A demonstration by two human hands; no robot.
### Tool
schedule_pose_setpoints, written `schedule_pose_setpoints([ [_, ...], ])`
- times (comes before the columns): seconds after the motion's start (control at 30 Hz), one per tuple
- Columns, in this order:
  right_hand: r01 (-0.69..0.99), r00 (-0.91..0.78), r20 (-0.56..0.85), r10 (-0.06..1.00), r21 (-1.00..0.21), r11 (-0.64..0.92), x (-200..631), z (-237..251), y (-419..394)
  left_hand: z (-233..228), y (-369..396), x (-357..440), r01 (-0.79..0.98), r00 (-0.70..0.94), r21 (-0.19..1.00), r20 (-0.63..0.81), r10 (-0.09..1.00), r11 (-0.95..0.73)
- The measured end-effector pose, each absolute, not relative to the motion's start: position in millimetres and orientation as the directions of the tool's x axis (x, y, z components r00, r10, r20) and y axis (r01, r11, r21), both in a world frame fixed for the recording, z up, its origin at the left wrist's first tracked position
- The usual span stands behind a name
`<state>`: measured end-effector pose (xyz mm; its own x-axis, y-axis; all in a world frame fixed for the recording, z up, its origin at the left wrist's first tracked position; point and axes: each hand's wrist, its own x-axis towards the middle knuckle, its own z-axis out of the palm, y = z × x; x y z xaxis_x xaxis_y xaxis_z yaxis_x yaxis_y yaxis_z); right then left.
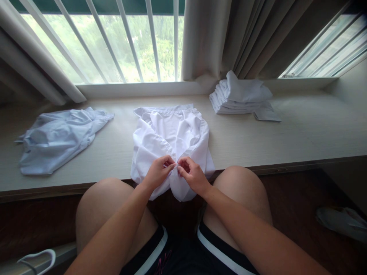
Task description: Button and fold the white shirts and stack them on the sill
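"Where's the camera?"
"On the wearer's head, above the knees (242, 187), tilted down at the nearby left hand (160, 170) and right hand (192, 175)."
"Facing?"
"Forward, across the window ledge (301, 126) to the barred window (111, 47)."

Bright daylight from window (110, 49), glare outside, dim floor (295, 202), darkened corners

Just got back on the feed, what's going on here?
A person's left hand and right hand meet at the front of a white garment, pinching its fabric; any button there is too small to make out. The garment lies on a pale counter, its near end over the edge. A rumpled white garment lies to the left, and a folded white stack sits farther back, right.
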<state>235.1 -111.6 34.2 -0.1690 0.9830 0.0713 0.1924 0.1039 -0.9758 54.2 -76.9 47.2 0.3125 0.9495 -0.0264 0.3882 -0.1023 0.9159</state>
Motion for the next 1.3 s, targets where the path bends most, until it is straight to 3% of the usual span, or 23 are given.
schedule_pose_setpoints([
  [0.37, 0.309, -0.151, 0.099, 0.984, -0.941, 0.142, 236, 38, -110, 58, -78, 57, 0.371, 0.363, 0.929, -0.13, 0.923, -0.015],
  [0.83, 0.286, -0.084, 0.041, 0.996, -0.956, 0.063, 238, 39, -108, 52, -78, 57, 0.318, 0.305, 0.948, -0.11, 0.946, 0.007],
  [1.3, 0.266, -0.13, 0.01, 0.991, -0.963, 0.045, 238, 38, -107, 54, -79, 60, 0.291, 0.336, 0.956, -0.129, 0.933, 0.027],
])
